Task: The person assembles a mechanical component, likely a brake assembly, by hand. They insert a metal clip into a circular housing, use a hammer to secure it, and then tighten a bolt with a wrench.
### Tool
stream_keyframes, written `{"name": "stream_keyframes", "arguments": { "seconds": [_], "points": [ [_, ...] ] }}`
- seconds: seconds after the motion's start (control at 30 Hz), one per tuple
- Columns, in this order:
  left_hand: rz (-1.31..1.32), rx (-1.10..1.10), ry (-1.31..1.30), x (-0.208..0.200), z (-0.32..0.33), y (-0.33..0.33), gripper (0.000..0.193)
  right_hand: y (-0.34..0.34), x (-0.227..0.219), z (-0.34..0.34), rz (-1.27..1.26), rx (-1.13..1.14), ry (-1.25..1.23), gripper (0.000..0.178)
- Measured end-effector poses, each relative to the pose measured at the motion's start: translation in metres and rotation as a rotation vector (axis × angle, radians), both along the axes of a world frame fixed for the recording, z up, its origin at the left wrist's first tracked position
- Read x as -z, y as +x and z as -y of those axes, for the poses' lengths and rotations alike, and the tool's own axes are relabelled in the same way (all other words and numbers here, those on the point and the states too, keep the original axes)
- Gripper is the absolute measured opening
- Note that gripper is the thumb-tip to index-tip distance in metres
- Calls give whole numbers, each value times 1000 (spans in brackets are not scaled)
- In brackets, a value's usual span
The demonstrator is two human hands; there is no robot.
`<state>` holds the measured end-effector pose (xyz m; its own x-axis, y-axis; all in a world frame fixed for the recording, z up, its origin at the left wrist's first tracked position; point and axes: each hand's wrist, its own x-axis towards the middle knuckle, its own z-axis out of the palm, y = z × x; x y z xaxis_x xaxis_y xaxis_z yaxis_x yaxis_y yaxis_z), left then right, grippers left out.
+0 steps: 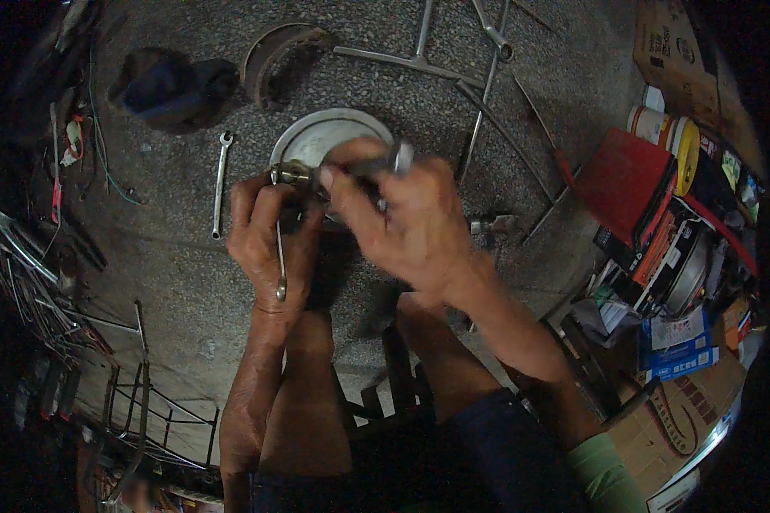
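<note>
My left hand [263, 224] is closed around a slim wrench [281, 261], whose ring end points back toward my wrist. At its fingertips sits a short, shiny cylindrical metal part [293, 173]. My right hand [419, 227], smeared by motion, is closed on a tool with a rounded metal end [399, 158] sticking out above the knuckles. Its kind cannot be made out. The right fingers come right up to the cylindrical part, and they hide where the two meet. Beneath both hands lies a round metal dish [334, 120] on the speckled floor.
Another wrench [221, 184] lies left of my left hand. Beyond the dish are a curved band [282, 60], a dark blue cloth-like item [167, 90] and a T-shaped metal bar [419, 60]. Boxes and a red case [629, 184] crowd the right; metal rods [68, 312] fill the left.
</note>
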<state>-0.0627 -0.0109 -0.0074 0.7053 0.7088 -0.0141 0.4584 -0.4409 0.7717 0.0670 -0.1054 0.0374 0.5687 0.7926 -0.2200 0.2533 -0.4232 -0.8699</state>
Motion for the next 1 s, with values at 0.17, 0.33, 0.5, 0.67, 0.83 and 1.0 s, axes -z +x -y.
{"name": "stream_keyframes", "arguments": {
  "seconds": [0.17, 0.33, 0.5, 0.67, 0.83, 1.0],
  "points": [
    [-34, -2, 55, 1, 2, 1, 24, 0, 2, -2, 74, -41, 125, 13],
    [-13, -2, 46, 2, 1, 0, 23, 3, 4, -7, 111, -36, 105, 9],
    [-45, -37, 94, 7, 4, 0, 21, 20, 28, -5, -354, 172, 30, 20],
    [-27, -43, 124, 12, 5, -1, 20, 38, 46, -6, -702, 309, -19, 25],
    [-20, -52, 92, 11, 7, 2, 20, 44, 47, -5, -717, 360, -45, 26],
    [-24, -53, 145, 11, 5, -1, 20, 36, 22, 3, -491, 548, 53, 26]
  ]
}}
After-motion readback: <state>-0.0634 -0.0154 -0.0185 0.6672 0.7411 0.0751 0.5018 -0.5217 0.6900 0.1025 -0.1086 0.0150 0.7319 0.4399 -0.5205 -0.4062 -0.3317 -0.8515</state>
